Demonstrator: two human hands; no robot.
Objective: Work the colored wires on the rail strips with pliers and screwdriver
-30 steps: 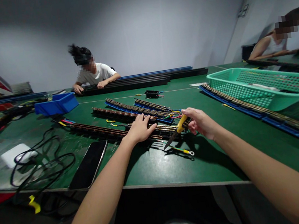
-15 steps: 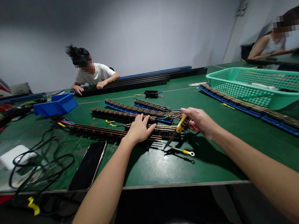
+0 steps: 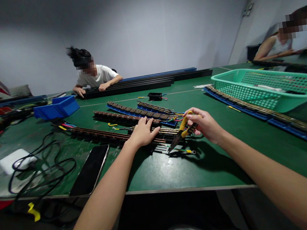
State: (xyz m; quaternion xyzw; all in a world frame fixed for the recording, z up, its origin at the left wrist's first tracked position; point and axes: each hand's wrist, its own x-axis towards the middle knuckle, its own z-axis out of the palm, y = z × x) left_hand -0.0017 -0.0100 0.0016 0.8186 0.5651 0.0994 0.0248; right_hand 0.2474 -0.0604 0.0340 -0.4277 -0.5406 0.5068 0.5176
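My left hand (image 3: 143,132) lies flat with spread fingers across the dark rail strips (image 3: 110,134) that carry brass-coloured bars. In my right hand (image 3: 204,124) are long-nose pliers (image 3: 184,130) with yellow and black handles, their dark jaws pointing down and left. Close to the jaw tips, a green and yellow wire with a ring terminal (image 3: 193,152) sticks out from the strips over the table. Whether the jaws touch this wire I cannot tell. Coloured wires (image 3: 177,118) come out of the strip ends beside my right hand. Shorter blue-based strips (image 3: 155,108) lie just beyond.
A phone (image 3: 90,170) and a white charger (image 3: 16,161) with black cable lie left. The blue bin (image 3: 57,108) and small black socket housing (image 3: 155,96) stand farther back. Right are a green basket (image 3: 248,96) and long blue-based strip (image 3: 278,119). Co-workers (image 3: 94,75) sit around the table.
The pliers have turned in my right hand and their handles now show spread apart. The ring-terminal wire has shifted slightly up and left. My left hand stays in place.
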